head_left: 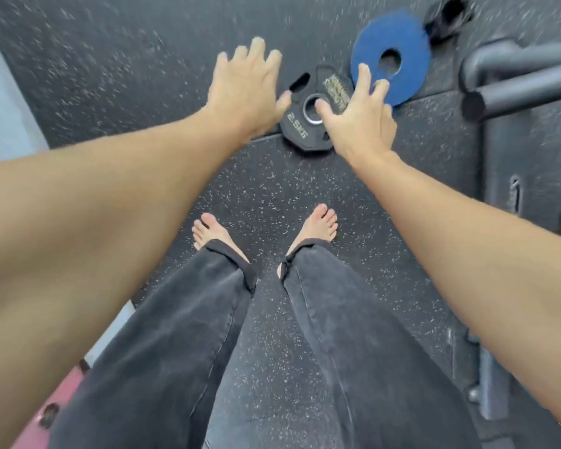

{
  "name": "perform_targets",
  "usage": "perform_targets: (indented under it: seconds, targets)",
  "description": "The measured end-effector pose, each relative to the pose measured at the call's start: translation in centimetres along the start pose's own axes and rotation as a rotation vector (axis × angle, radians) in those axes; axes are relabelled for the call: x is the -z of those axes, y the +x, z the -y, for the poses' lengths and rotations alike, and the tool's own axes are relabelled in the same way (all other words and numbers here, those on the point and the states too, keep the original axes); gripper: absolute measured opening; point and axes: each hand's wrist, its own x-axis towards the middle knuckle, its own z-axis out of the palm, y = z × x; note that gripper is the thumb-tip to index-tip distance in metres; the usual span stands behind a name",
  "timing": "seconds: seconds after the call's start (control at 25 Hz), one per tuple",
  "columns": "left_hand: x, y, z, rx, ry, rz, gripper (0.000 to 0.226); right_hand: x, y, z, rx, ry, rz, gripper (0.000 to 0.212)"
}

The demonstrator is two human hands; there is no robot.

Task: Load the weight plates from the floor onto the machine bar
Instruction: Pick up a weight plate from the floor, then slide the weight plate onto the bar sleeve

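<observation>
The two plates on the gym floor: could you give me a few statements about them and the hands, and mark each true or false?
1. The black weight plate is marked 2.5KG. True.
2. The blue weight plate already sits on the machine bar. False: it lies flat on the speckled floor, left of the bar.
3. Both hands are spread open, holding nothing. True: the left hand and right hand reach over the black plate with fingers apart.
4. The person wears shoes. False: both feet are bare.
5. The blue plate lies nearer the person's feet than the black one. False: it lies farther away.
</observation>
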Motion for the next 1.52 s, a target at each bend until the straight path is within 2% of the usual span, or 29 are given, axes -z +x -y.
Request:
perform_targets:
  seconds: [0.24, 0.44, 0.6, 0.68, 0.76, 0.8, 0.88, 1.0, 1.2, 1.32, 1.52]
  targets:
    - [-11.4, 6.9, -2.3, -0.016, -0.037, 0.087, 0.056, -10.6, 6.1, -4.1, -0.173, 0.003, 0.049, 0.095]
    - [-16.0, 11.6, -4.5, 0.067, -0.07, 0.089, 0.084, -14.7, 9.9, -4.3, -0.311, 0.097, 0.026, 0.106]
    - [-17.8, 13.9, -5.6, 0.164, -0.061, -0.043, 0.101, -16.0, 11.6, -3.4, -0.366, 0.183, -0.031, 0.11]
    - [-17.7, 14.6, -5.6, 0.171, -0.051, -0.086, 0.092, -16.0, 12.2, -3.4, -0.37, 0.214, -0.068, 0.093]
    - [-17.0, 14.5, -5.6, 0.177, -0.107, -0.098, 0.069, -15.3, 12.0, -3.5, -0.352, 0.229, -0.081, 0.075]
    - [-16.4, 14.0, -5.4, 0.209, -0.141, -0.105, 0.062, -14.8, 11.7, -3.3, -0.329, 0.227, -0.086, 0.071]
    - [-14.8, 12.2, -4.6, 0.277, -0.205, -0.117, 0.061, -13.1, 10.4, -2.4, -0.258, 0.203, -0.105, 0.07]
    - [-10.1, 8.7, -2.8, 0.313, -0.24, -0.153, 0.065, -8.8, 7.2, 0.2, -0.147, 0.172, -0.117, 0.068]
    - [3.1, 3.0, -0.9, 0.399, -0.259, -0.284, 0.07, 3.0, 1.4, 6.4, -0.043, 0.207, -0.193, 0.074]
    - [14.6, -1.6, 0.4, 0.387, -0.283, -0.407, 0.085, 13.9, -2.9, 10.8, 0.083, 0.202, -0.306, 0.083]
    - [35.5, -10.5, 1.4, 0.392, -0.335, -0.654, 0.084, 33.5, -12.4, 18.0, 0.263, 0.197, -0.522, 0.092]
